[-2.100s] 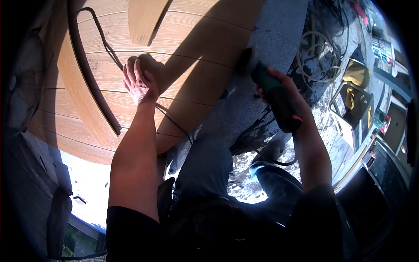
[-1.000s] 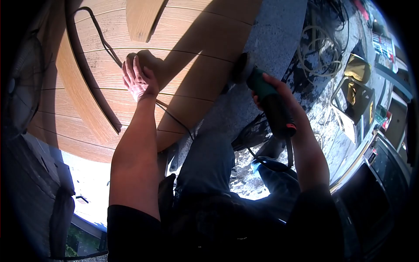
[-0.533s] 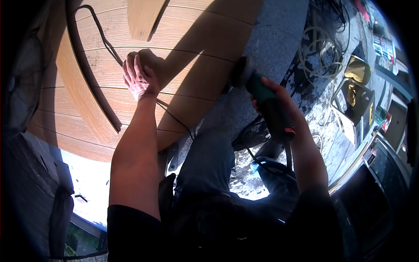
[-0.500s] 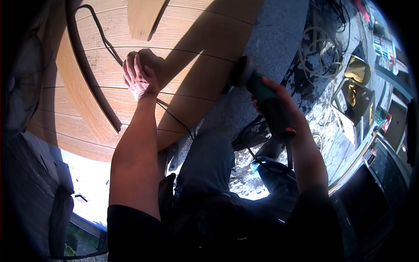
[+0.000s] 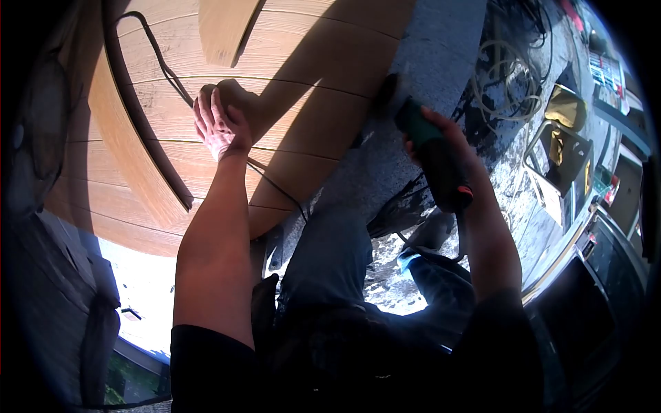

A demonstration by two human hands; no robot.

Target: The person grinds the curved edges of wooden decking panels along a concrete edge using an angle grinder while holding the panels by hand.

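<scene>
A round tabletop of wood-look planks (image 5: 303,131) fills the upper left, partly in shadow. My left hand (image 5: 222,127) rests on it with the fingers spread, holding nothing, beside a dark cord (image 5: 160,56). At the tabletop's right edge, my right hand (image 5: 447,134) is wrapped round a green and black power tool (image 5: 438,162). The tool's round head is blurred and lies close to the tabletop's edge; whether they touch I cannot tell. A cable hangs from the tool's rear end.
Loose boards lie on the tabletop, a curved one (image 5: 131,144) at left and a short one (image 5: 226,31) at top. A fan (image 5: 34,131) stands far left. Coiled pale hose (image 5: 506,82) lies on the ground at right, near a container with yellow material (image 5: 566,110). My knees are below.
The tool in my right hand has shifted slightly up and to the right along the tabletop's edge, and its head looks more blurred. My left hand has stayed in place.
</scene>
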